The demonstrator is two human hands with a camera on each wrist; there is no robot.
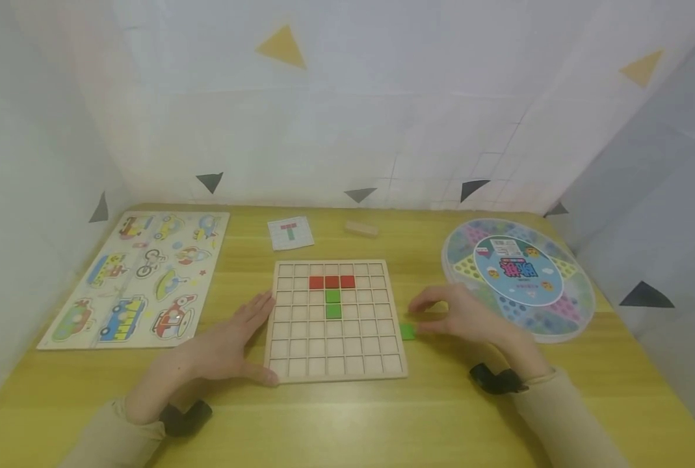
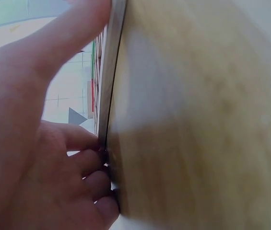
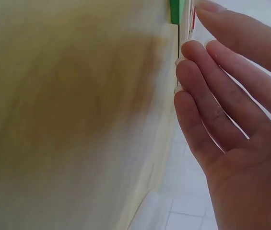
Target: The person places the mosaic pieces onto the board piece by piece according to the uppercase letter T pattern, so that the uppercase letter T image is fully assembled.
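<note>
A wooden grid board [image 1: 297, 348] lies mid-table. Its squares hold a row of red tiles [image 1: 332, 282] with two green tiles [image 1: 333, 303] below, forming a T. My left hand [image 1: 221, 348] rests along the board's left side, thumb at the near corner and fingers on the edge; the left wrist view shows them touching the board's side [image 2: 110, 81]. A loose green square tile [image 1: 407, 332] lies just right of the board. Beside it is my right hand [image 1: 461, 315], thumb close to the tile, fingers bent with a gap to the thumb. Whether the thumb touches it is unclear.
Behind the board lie a paper card [image 1: 290, 234] showing a T pattern and a small wooden block [image 1: 361, 229]. At left is a vehicle puzzle board [image 1: 133, 283]; at right, a round Chinese checkers board [image 1: 519, 279]. Walls [image 1: 347, 117] enclose the table's back and sides.
</note>
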